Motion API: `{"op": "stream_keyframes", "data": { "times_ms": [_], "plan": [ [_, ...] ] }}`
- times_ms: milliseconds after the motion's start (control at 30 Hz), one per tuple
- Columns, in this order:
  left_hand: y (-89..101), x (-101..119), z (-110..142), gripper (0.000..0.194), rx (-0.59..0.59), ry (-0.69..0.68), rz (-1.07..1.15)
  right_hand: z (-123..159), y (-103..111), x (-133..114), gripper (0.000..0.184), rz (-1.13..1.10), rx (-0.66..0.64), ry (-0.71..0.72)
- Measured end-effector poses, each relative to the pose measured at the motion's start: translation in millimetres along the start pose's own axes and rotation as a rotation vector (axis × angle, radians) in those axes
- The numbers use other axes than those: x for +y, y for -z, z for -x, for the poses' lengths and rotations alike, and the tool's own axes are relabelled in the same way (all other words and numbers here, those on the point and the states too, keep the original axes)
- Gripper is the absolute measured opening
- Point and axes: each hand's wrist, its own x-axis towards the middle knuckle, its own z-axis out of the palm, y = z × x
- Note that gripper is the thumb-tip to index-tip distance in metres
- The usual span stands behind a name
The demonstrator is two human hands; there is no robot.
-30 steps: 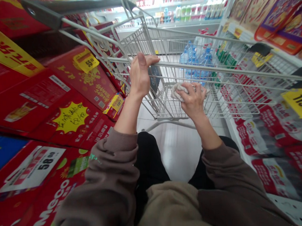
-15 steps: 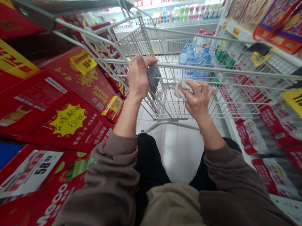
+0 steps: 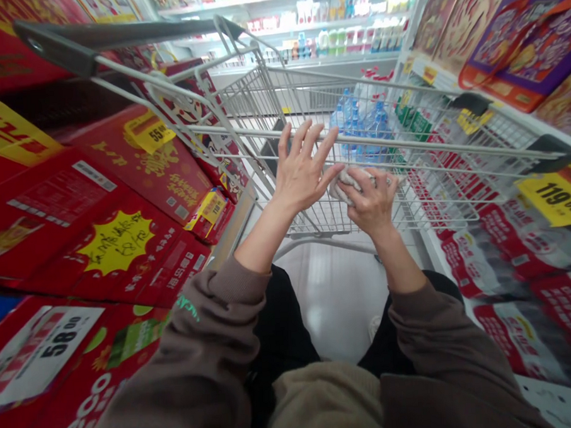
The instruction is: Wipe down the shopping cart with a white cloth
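Glossy pale floor (image 3: 333, 281) lay underneath; stacked red cardboard boxes (image 3: 55, 249) at nine o'clock, grey metal-wire shopping cart (image 3: 405, 144) at twelve. Person's right hand (image 3: 373, 204) clutched crumpled off-white cloth (image 3: 337, 188) by cart's wire side, toward one o'clock. Left hand (image 3: 301, 174) was spread open, just beside cloth.

crumpled whitish cloth (image 3: 340, 189), bunched at the side of a shopping cart (image 3: 405, 144), grey wire, upright
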Motion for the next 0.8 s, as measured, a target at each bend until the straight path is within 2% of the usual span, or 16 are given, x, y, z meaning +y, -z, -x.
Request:
{"op": "stream_keyframes", "data": {
  "times_ms": [100, 200, 333, 433, 567, 700, 800],
  "plan": [
    [-11.6, 2.4, 2.1, 0.066, 0.047, 0.023, -0.011, 7.5, -6.0, 3.4, 0.033, -0.003, -0.067, 0.021],
    [-18.0, 0.2, 2.4, 0.063, 0.076, 0.045, -0.015, 10.3, -2.0, 7.9, 0.031, -0.041, -0.118, 0.051],
    [-23.0, 0.7, 1.2, 0.06, 0.101, 0.066, -0.011, 7.7, 7.6, 15.5, 0.04, -0.038, -0.024, 0.02],
    [-26.2, 2.4, 0.6, 0.059, 0.133, 0.072, 0.001, 8.7, 5.4, 19.7, 0.044, 0.023, 0.058, -0.028],
    [-26.8, 2.2, 0.7, 0.058, 0.145, 0.073, 0.009, 16.4, -2.9, 23.7, 0.039, 0.019, -0.011, -0.02],
    [-25.3, 0.2, 0.4, 0.058, 0.164, 0.066, 0.014, 18.6, 3.9, 30.7, 0.032, -0.054, -0.116, 0.014],
    [-26.6, -1.6, -0.3, 0.056, 0.192, 0.067, 0.005, 15.8, 13.0, 37.8, 0.039, -0.037, -0.062, -0.045]
  ]
}}
